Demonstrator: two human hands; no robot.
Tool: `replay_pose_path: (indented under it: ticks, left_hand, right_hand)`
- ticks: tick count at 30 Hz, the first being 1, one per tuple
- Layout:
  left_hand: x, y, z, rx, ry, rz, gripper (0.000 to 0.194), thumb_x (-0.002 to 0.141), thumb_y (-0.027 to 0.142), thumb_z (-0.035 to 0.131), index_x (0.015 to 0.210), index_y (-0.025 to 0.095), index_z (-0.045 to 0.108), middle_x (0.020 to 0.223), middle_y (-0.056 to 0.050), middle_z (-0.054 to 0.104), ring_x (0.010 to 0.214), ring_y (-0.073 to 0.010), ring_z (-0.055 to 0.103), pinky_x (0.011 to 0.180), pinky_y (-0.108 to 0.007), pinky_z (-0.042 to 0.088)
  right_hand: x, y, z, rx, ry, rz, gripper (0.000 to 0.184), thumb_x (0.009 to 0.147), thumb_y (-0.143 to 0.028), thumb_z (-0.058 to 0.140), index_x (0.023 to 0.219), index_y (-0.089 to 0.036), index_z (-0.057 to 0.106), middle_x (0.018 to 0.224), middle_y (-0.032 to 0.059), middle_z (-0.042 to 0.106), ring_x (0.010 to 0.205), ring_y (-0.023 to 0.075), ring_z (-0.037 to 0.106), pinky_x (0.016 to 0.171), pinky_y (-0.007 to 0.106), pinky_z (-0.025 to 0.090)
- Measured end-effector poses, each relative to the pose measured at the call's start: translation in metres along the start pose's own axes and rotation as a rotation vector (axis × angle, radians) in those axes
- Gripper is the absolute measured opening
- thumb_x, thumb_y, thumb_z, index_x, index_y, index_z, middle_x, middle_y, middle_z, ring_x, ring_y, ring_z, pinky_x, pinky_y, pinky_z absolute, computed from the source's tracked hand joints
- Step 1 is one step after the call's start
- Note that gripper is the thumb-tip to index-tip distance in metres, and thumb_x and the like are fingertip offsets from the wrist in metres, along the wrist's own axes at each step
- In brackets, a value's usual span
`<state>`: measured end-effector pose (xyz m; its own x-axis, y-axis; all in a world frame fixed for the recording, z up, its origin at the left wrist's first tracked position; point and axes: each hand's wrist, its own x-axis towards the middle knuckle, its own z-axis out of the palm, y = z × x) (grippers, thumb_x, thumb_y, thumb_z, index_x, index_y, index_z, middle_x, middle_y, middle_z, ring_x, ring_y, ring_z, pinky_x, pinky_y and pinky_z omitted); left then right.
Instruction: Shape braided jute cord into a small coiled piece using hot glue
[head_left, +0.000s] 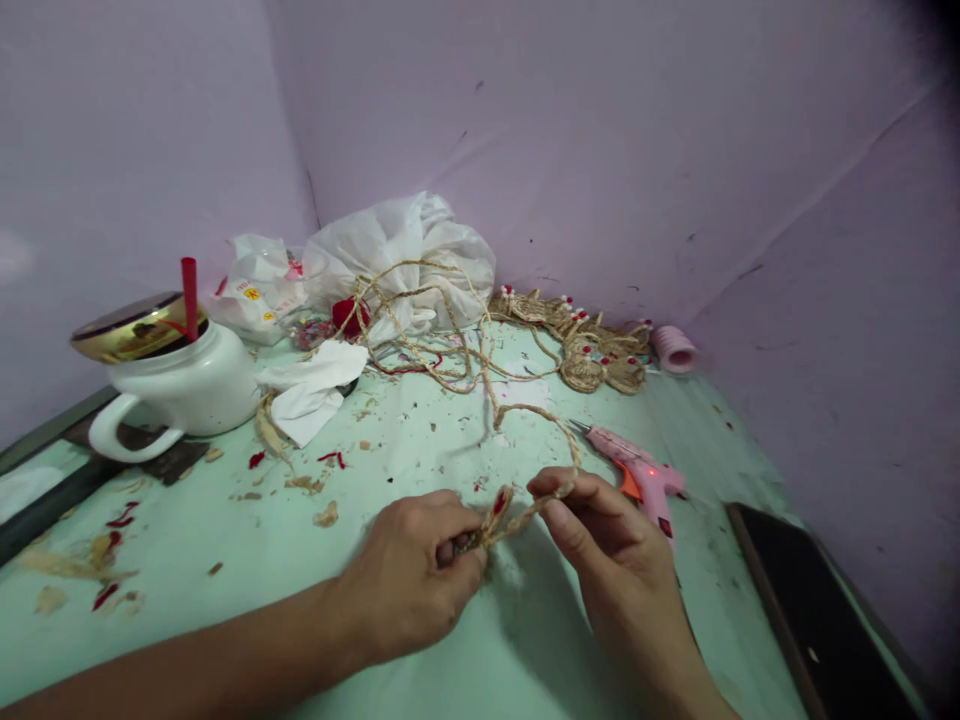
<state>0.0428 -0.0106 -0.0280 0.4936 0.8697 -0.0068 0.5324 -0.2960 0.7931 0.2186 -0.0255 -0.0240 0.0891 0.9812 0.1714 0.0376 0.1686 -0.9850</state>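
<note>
Left hand [409, 570] is pinching the looped end of a braided cord [526, 515], lower centre | right hand [626, 555] is pinching the same cord, just rightward | cord is tangling before a white plastic bag [420, 225], upper centre | pink glue gun [636, 461] is glowing red, right of centre

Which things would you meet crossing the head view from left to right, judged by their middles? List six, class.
White mug → crumpled tissue → left hand holding braided cord → right hand → pink roll → smartphone.
</note>
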Motion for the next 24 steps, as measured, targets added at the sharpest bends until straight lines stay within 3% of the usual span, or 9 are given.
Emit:
replay_pose_path:
  ticks: [4,8,11,15,18,20,21,23,24]
  left_hand:
    - [0.004,-0.002,-0.002,-0.087,0.014,-0.061,0.018,0.079,0.022,0.047,0.068,0.016,0.060,0.066,0.001,0.052,0.061,-0.0107,0.048,0.056,-0.021,0.035]
    - [0.006,-0.007,-0.002,-0.169,0.006,-0.008,0.019,0.078,0.024,0.048,0.068,0.016,0.062,0.067,0.000,0.057,0.064,-0.0120,0.051,0.060,-0.021,0.038]
    - [0.008,-0.008,-0.004,-0.206,-0.039,0.069,0.017,0.077,0.024,0.050,0.073,0.016,0.065,0.070,-0.001,0.060,0.069,-0.0135,0.054,0.064,-0.022,0.040]
    - [0.009,-0.008,-0.004,-0.230,-0.068,0.072,0.014,0.078,0.024,0.051,0.073,0.017,0.062,0.071,-0.001,0.058,0.069,-0.0137,0.054,0.063,-0.022,0.041]
    - [0.007,-0.010,-0.002,-0.223,0.057,0.150,0.018,0.079,0.020,0.048,0.063,0.016,0.055,0.064,0.000,0.052,0.064,-0.0125,0.050,0.060,-0.023,0.039]
    - [0.006,-0.012,0.000,-0.208,0.144,0.235,0.017,0.078,0.017,0.048,0.062,0.016,0.052,0.063,-0.001,0.051,0.065,-0.0128,0.050,0.063,-0.025,0.040]
    - [0.005,-0.012,0.001,-0.207,0.178,0.268,0.016,0.078,0.016,0.048,0.062,0.016,0.052,0.063,-0.002,0.052,0.067,-0.0132,0.051,0.065,-0.025,0.041]
    - [0.006,-0.013,0.001,-0.214,0.205,0.275,0.014,0.078,0.014,0.050,0.064,0.015,0.053,0.065,-0.003,0.054,0.068,-0.0135,0.053,0.066,-0.025,0.042]
    - [0.007,-0.012,0.001,-0.223,0.214,0.258,0.015,0.077,0.014,0.050,0.063,0.015,0.053,0.065,-0.003,0.055,0.068,-0.0134,0.053,0.066,-0.025,0.042]
  right_hand:
    - [-0.006,-0.010,0.006,-0.138,-0.033,-0.257,0.019,0.078,-0.010,0.059,0.086,-0.026,0.063,0.083,-0.0012,0.064,0.080,0.0117,0.061,0.072,0.020,0.050]
    - [-0.010,-0.012,0.013,-0.362,-0.254,-0.595,0.036,0.078,-0.003,0.050,0.108,-0.021,0.060,0.101,0.0094,0.065,0.093,0.0180,0.062,0.075,0.028,0.053]
    - [-0.010,-0.010,0.019,-0.562,-0.375,-0.835,0.035,0.084,-0.010,0.044,0.117,-0.008,0.055,0.107,0.0170,0.065,0.099,0.0228,0.060,0.083,0.036,0.052]
    - [-0.011,-0.014,0.022,-0.719,-0.445,-0.995,0.025,0.090,-0.014,0.042,0.104,-0.008,0.063,0.100,0.0099,0.071,0.097,0.0182,0.063,0.097,0.033,0.043]
    - [-0.010,-0.023,0.014,-0.681,-0.315,-0.947,0.020,0.085,-0.013,0.051,0.092,-0.022,0.068,0.086,0.0012,0.074,0.080,0.0135,0.068,0.094,0.029,0.045]
    - [-0.006,-0.029,-0.002,-0.735,-0.118,-0.821,0.021,0.079,-0.015,0.058,0.088,-0.031,0.069,0.083,-0.0013,0.074,0.073,0.0157,0.068,0.091,0.034,0.046]
    - [-0.001,-0.031,-0.014,-0.798,0.034,-0.715,0.022,0.076,-0.017,0.060,0.088,-0.033,0.069,0.083,-0.0008,0.073,0.074,0.0190,0.068,0.088,0.037,0.046]
    - [0.011,-0.033,-0.042,-0.998,0.416,-0.350,0.020,0.078,-0.027,0.057,0.095,-0.028,0.067,0.088,0.0070,0.071,0.080,0.0254,0.065,0.079,0.041,0.047]
    - [0.017,-0.033,-0.057,-1.132,0.485,-0.123,0.026,0.079,-0.035,0.054,0.100,-0.025,0.066,0.091,0.0102,0.070,0.079,0.0275,0.065,0.073,0.042,0.047]
